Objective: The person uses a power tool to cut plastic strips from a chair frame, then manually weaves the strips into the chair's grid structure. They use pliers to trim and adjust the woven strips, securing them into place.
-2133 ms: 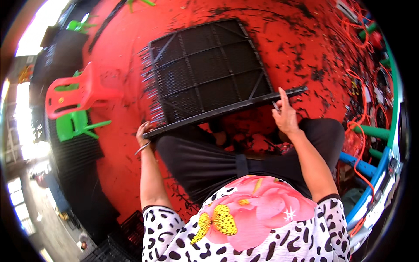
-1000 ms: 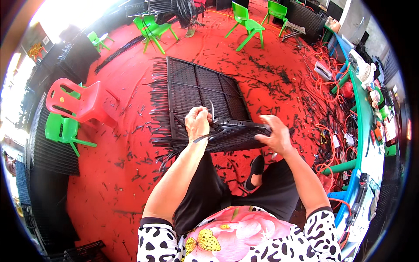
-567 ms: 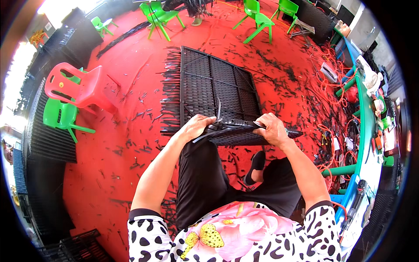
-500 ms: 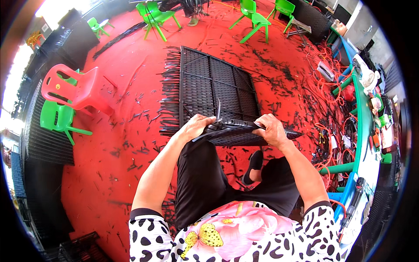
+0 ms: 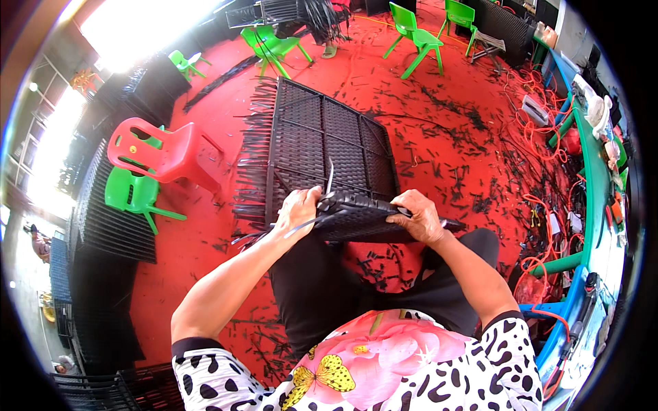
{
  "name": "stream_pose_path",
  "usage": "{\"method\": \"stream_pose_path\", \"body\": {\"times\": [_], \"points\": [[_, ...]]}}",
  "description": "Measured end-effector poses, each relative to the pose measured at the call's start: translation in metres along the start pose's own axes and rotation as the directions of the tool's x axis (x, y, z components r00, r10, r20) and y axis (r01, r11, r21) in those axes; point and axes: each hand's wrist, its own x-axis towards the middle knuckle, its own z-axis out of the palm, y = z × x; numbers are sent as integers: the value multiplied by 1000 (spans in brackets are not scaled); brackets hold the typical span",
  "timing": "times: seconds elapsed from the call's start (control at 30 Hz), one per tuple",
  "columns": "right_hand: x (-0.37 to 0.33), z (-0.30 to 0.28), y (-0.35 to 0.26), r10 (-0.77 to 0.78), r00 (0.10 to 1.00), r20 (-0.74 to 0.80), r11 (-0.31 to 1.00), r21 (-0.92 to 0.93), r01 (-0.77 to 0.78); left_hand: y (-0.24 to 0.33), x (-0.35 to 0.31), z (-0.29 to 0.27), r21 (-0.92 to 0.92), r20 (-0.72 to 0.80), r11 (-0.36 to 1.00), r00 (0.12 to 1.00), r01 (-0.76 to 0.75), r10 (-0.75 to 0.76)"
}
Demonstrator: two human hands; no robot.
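A black woven panel (image 5: 322, 137) on a metal frame leans over my knees, its loose strip ends fringing the left side. Its near edge, wrapped in black strips, lies between my hands. My left hand (image 5: 299, 211) is closed at the left end of that edge, where a thin strip (image 5: 332, 175) sticks up and another trails past my wrist. What exactly its fingers pinch is partly hidden. At the right end, my right hand (image 5: 418, 216) grips the edge, thumb and fingers closed on it.
A red plastic chair (image 5: 164, 154) stands left, with a green chair (image 5: 133, 190) behind it. More green chairs (image 5: 415, 41) are at the back, near another person's legs. Black scraps litter the red floor (image 5: 205, 274). Orange hoses tangle beside a green-edged table (image 5: 588, 178) on the right.
My left hand has shifted slightly left and down, its forearm swinging outward. The panel has tilted a little, and the whole view has turned somewhat to the left.
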Motion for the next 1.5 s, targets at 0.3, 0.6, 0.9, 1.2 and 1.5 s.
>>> {"method": "stream_pose_path", "body": {"times": [0.3, 0.6, 0.9, 1.2, 1.5], "points": [[-52, -38, -18, 363, 924, -123, 853, 442, -277, 113, 37, -69, -27, 30, 967, 967, -253, 253], [-54, -132, -72, 428, 904, 17, 717, 603, -351, 196, 43, -38, -389, 155, 921, 986, 9, 56], [-42, -137, -83, 549, 833, 66, 616, 642, -456, 202, 43, -36, -477, 209, 875, 978, 79, 26], [-52, -129, -67, 561, 803, 199, 347, 825, -447, 199, 27, -32, -508, -112, 807, 953, -300, 283], [-64, -126, -72, 623, 764, 170, 253, 880, -402, 207, 18, -22, -257, -303, 824, 852, -505, 427]]}}
